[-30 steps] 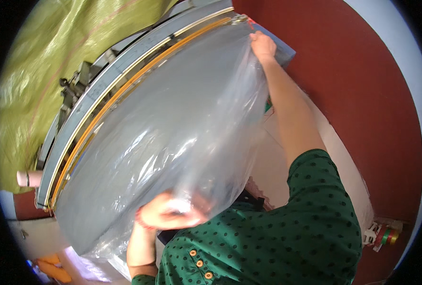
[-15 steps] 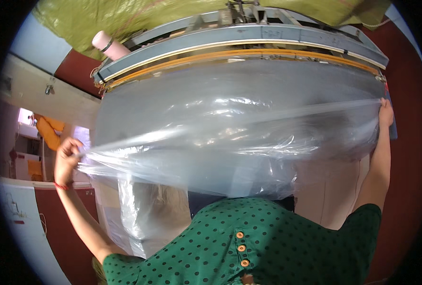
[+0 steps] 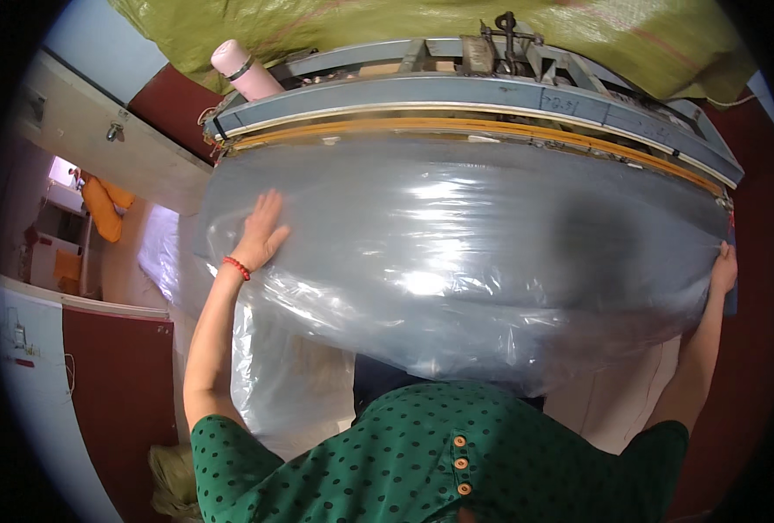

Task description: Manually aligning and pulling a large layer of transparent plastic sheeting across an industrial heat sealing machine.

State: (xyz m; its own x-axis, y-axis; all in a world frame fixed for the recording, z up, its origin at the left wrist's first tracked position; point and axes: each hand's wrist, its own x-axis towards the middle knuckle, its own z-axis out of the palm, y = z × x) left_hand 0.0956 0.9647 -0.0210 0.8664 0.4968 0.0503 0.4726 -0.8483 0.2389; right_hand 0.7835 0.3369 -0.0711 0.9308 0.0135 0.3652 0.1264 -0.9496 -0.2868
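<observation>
A wide sheet of clear plastic film (image 3: 361,235) lies across the work surface in front of me, its near part hanging in shiny folds toward my body. My left hand (image 3: 263,234) rests flat on the film's left part, fingers spread, with a red bead bracelet at the wrist. At the far right, my right hand (image 3: 725,266) pinches the film's right edge between closed fingers. Beyond the film runs a long blue-grey metal frame (image 3: 387,91), with an orange strip (image 3: 457,125) along its near side.
A pink bottle (image 3: 246,71) stands at the frame's left end. A dark metal clamp (image 3: 509,48) sits on top of the frame. Yellow-green woven sheeting (image 3: 387,26) hangs behind. To the left are an open door (image 3: 99,131) and a maroon-and-white wall (image 3: 117,383). More clear plastic (image 3: 274,375) hangs below.
My left hand has let go of the film's left edge and moved right and up, onto its surface. The raised film now lies smoother. My right hand still holds its edge.
</observation>
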